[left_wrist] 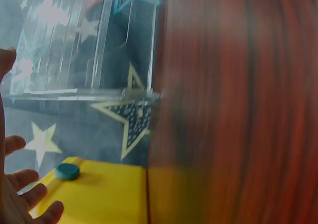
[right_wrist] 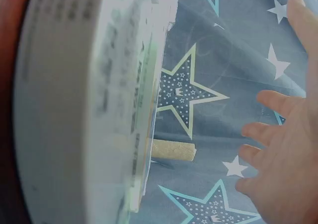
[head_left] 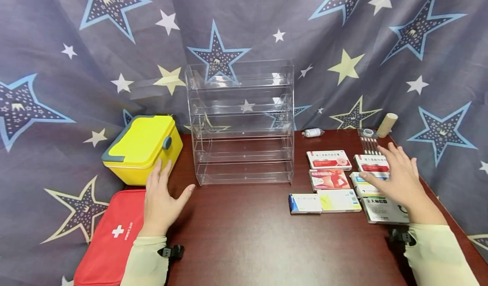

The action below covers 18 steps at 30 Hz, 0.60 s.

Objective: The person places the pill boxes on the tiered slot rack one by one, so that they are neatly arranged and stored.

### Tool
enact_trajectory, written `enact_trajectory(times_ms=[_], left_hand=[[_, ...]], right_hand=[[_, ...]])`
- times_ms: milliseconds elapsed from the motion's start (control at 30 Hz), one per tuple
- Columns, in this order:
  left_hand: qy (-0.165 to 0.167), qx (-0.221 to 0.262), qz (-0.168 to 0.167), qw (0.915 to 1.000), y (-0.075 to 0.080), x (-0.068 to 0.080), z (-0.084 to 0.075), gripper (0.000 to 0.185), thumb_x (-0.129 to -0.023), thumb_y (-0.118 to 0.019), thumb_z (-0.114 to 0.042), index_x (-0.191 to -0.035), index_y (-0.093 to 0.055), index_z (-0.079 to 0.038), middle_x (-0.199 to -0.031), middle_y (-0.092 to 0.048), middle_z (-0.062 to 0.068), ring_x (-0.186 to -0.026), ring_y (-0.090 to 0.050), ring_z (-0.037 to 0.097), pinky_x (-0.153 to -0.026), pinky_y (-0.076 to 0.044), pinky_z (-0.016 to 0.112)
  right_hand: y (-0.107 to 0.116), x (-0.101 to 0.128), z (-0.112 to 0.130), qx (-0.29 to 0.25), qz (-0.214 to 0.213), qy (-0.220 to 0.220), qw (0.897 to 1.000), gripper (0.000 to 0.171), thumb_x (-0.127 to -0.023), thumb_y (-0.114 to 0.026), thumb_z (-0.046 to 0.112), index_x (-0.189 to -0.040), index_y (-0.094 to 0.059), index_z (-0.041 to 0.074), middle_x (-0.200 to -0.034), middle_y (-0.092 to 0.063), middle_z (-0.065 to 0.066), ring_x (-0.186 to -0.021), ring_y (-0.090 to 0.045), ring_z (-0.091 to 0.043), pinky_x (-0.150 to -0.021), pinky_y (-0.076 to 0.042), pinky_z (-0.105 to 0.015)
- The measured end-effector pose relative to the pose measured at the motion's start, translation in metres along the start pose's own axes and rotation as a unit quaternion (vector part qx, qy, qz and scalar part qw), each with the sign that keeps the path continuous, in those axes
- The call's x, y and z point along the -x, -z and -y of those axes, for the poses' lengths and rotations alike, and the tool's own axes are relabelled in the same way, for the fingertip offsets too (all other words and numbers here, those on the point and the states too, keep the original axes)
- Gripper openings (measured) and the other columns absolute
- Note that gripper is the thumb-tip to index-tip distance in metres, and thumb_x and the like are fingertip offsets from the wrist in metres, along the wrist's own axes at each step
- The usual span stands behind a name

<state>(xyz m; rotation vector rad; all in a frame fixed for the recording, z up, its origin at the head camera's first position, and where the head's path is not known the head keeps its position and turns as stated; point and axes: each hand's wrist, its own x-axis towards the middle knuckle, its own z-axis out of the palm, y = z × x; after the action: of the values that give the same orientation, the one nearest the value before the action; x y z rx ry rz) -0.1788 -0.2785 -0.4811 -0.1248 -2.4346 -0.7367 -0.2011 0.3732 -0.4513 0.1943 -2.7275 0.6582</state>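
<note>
White, red and silver flat cardboard boxes [head_left: 331, 179] lie below and left of the right hand [head_left: 400, 182], long axes crosswise (the left hand [head_left: 161, 205] is well apart); both hands spread, empty.

Head view: red pouch [head_left: 106, 235], lower left, is partly covered by the left sleeve [head_left: 146, 258], itself chopped off by the bottom edge. Silver box [head_left: 381, 212] at right's partly blocked by the right grip [head_left: 403, 180]. Right wrist view: pale carton [right_wrist: 54, 124] at left's way too blurred to be read.
</note>
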Motion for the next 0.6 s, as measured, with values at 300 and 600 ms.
enact_trajectory(times_ms=[300, 600], left_hand=[[0.024, 0.071, 0.045, 0.9962, -0.021, 0.001, 0.008, 0.087, -0.090, -0.083, -0.042, -0.161, -0.041, -0.015, -0.163, -0.038, 0.018, -0.147, -0.035, 0.043, -0.114, -0.031, 0.065], [0.107, 0.205, 0.108, 0.9668, -0.041, -0.004, 0.015, 0.074, -0.099, -0.076, -0.024, -0.160, -0.037, -0.007, -0.154, -0.046, 0.026, -0.136, -0.051, 0.041, -0.107, -0.044, 0.057]], right_hand=[[0.001, -0.022, -0.012, -0.043, 0.053, -0.003, 0.998, 0.090, -0.093, -0.079, 0.041, -0.157, -0.036, -0.005, -0.160, -0.028, -0.039, -0.147, -0.023, -0.060, -0.115, -0.010, -0.077], [0.001, -0.056, -0.013, -0.103, 0.161, -0.064, 0.979, 0.096, -0.096, -0.074, 0.052, -0.163, -0.028, 0.000, -0.160, -0.033, -0.034, -0.145, -0.030, -0.057, -0.108, -0.028, -0.076]])
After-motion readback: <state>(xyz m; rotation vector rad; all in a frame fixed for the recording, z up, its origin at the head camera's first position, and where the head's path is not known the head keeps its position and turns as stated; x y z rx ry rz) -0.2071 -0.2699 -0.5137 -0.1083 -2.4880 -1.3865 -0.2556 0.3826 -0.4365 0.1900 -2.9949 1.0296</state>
